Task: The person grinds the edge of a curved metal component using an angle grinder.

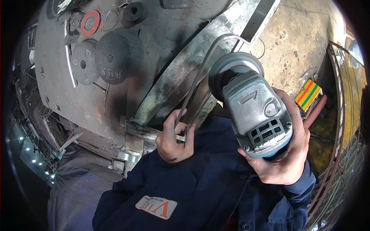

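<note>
An angle grinder (256, 109) with a grey metal head is gripped by my right hand (287, 158), its fingers wrapped round the body. The grinder's round disc and guard (235, 71) point away from me, over a metal piece. My left hand (175, 140) pinches the lower end of a thin bent metal rod (200, 71), which curves up and over beyond the disc. Below and behind the rod lies a long flat steel bar (173, 77), set diagonally. Whether the disc touches the rod cannot be made out.
On the metal table (54, 69) at the left lie a large dark disc (119, 56), a grey disc (83, 63), a red ring (90, 24) and a small dark wheel (135, 12). A striped yellow, red and green box (308, 94) and hanging cables (337, 115) are at the right.
</note>
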Available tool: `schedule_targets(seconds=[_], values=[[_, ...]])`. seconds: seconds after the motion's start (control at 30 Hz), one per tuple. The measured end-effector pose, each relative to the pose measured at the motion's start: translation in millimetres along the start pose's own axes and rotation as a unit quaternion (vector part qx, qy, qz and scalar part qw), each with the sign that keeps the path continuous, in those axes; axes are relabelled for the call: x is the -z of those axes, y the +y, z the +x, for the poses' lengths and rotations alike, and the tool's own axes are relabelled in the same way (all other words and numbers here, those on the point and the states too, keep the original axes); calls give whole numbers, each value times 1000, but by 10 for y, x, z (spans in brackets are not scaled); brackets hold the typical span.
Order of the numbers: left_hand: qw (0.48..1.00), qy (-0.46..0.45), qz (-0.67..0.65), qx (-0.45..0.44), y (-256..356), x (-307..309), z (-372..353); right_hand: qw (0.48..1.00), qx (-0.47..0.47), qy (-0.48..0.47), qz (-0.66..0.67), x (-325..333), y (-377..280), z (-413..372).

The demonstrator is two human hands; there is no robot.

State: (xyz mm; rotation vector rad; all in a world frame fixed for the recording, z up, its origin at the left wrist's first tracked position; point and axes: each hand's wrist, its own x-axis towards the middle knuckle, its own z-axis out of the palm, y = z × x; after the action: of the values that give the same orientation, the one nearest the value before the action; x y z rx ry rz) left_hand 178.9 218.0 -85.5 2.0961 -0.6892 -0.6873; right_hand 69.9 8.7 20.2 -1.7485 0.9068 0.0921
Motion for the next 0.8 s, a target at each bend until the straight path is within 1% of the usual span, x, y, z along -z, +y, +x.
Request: schedule_targets(seconds=[0.13,0.23,0.37,0.4,0.5,0.53,0.6,0.63,0.67,0.77,0.8], values=[[1000,-4,-10,-10,-33,5,-5,1000,1,-1,-22,11,2,-29],[1000,-14,-13,2,-20,15,-4,999,-18,8,-28,17,-15,-81],[1000,-6,-17,2,-25,2,-6,999,-26,-12,-44,35,-39,-116],[1000,-5,-17,10,-18,-1,-10,999,-2,-5,-32,26,-34,-94],[999,-1,-25,21,-18,-14,-11,999,31,2,-27,26,6,-22],[1000,-1,-24,20,-19,-9,-4,999,40,17,-10,-1,45,15],[1000,-6,-5,-8,-25,8,3,999,50,22,5,6,75,48],[1000,-6,-4,-8,-24,8,6,998,54,25,13,9,90,64],[1000,-2,-9,-3,-17,2,5,998,63,6,-6,48,84,84],[1000,8,-22,4,-41,-23,-26,997,50,-3,53,-6,144,77],[999,16,-29,6,-52,-33,-33,998,48,9,44,-26,144,69]])
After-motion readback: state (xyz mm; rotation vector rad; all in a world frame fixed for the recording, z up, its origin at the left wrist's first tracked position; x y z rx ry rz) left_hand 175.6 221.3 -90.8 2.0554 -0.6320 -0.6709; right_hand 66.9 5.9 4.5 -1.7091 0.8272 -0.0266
